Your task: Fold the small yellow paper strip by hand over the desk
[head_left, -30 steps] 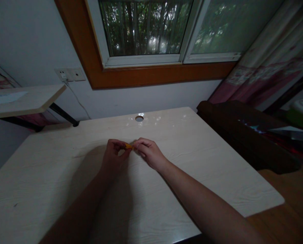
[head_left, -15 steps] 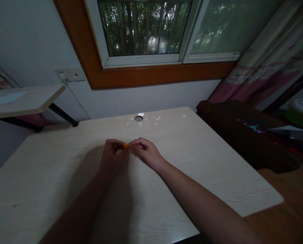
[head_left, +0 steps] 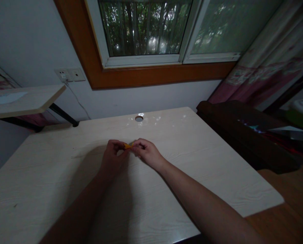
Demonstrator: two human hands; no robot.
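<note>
A small orange-yellow folded piece, which looks like paper (head_left: 128, 146), is pinched between my two hands above the middle of the table. My left hand (head_left: 113, 154) grips its left side with thumb and fingertips. On the other side, the fingertips of my right hand (head_left: 146, 152) close on its right end. Fingers cover much of the piece, so its full shape is hidden. Below the hands is the pale wood-grain tabletop (head_left: 192, 162), with a shadow falling to the left.
A round cable hole (head_left: 139, 119) lies near the table's back edge. At left a raised shelf (head_left: 49, 98) stands on black legs. A wall socket (head_left: 69, 75) has a white cord plugged in. Dark furniture (head_left: 233, 135) borders the table's right side, beneath a curtain (head_left: 263, 57).
My left hand has shifted slightly to the right. More of the orange-yellow piece shows between the fingertips, spread a little at its right end. My right hand has barely moved.
</note>
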